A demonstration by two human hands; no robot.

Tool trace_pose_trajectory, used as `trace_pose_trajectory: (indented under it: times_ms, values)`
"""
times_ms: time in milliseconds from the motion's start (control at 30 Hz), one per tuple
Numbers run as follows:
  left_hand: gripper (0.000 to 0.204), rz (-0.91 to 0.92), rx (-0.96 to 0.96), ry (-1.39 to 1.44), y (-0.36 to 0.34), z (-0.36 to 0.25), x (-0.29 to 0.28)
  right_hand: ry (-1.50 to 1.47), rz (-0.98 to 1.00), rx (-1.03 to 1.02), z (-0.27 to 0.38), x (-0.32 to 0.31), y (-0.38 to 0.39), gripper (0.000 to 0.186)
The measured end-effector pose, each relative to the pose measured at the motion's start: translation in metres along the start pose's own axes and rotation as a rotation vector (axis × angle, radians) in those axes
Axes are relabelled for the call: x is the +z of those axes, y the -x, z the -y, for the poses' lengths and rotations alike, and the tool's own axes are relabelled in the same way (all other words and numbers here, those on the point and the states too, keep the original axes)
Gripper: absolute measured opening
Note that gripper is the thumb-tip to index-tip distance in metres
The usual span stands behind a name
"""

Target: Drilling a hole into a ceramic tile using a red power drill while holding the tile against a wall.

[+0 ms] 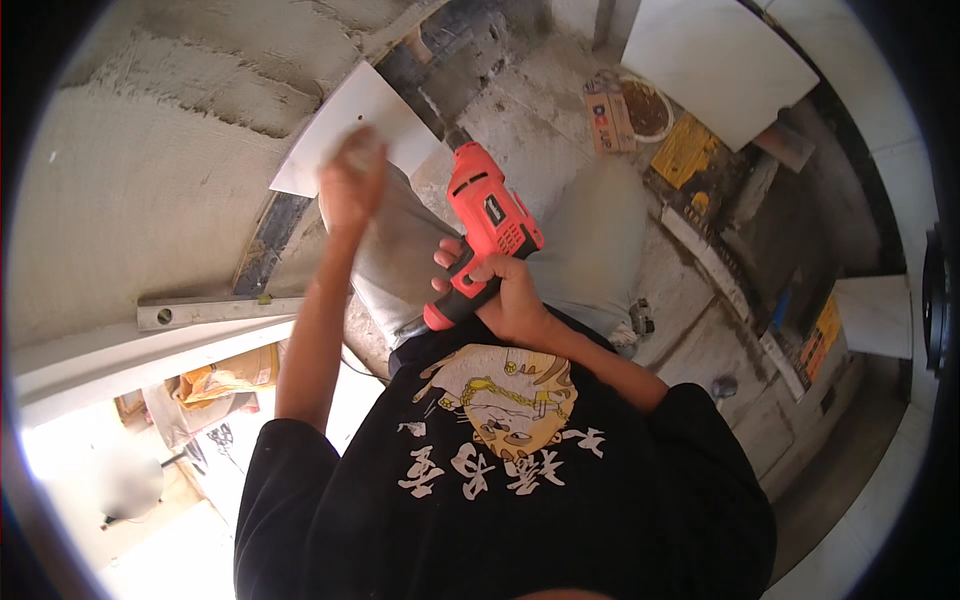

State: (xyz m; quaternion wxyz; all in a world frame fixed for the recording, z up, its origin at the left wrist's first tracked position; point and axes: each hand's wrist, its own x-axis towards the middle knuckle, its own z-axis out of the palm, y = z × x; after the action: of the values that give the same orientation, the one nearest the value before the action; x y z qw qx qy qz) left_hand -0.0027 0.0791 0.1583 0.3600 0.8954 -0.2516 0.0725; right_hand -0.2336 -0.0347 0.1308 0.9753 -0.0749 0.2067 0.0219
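My right hand (510,300) is wrapped round the grip of a red and black power drill (490,205) in front of my lap. The drill points up and away, with a thin bit at its front. My left hand (355,185), smeared by motion, is raised over a white tile (400,125) with a small dark hole in it. Something pale shows near its fingers, but blur hides whether they grip it. The tile leans by the wall beside my left knee.
On the left is a rough mortar wall (170,110), with a metal bar (215,312) along a ledge. A small cardboard box (608,115), a bucket (650,108), a yellow box (685,150) and a large white tile (720,65) lie at the far right. Another tile (875,315) stands right.
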Motion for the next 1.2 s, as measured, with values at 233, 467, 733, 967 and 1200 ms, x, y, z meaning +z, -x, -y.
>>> trace_pose_trajectory:
  times_ms: [233,467,733,967,1200]
  values:
    - [0.046,-0.192,0.339,-0.63,-0.05,0.074,-0.034,0.019,0.01,-0.035,-0.006,-0.004,0.0,0.053]
    - [0.044,-0.021,0.006,-0.709,-0.071,0.08,-0.034,-0.009,-0.038,-0.056,-0.01,-0.01,0.001,0.053]
    - [0.058,0.263,0.005,-0.728,-0.106,0.097,-0.057,-0.031,-0.053,-0.061,-0.013,-0.015,0.002,0.058]
    - [0.056,0.758,-0.29,-0.155,-0.113,0.073,-0.055,-0.033,-0.084,-0.042,-0.015,-0.02,0.0,0.06]
    - [0.059,0.741,-0.387,-0.136,-0.106,0.062,-0.049,-0.072,-0.122,-0.02,-0.021,-0.025,-0.005,0.062]
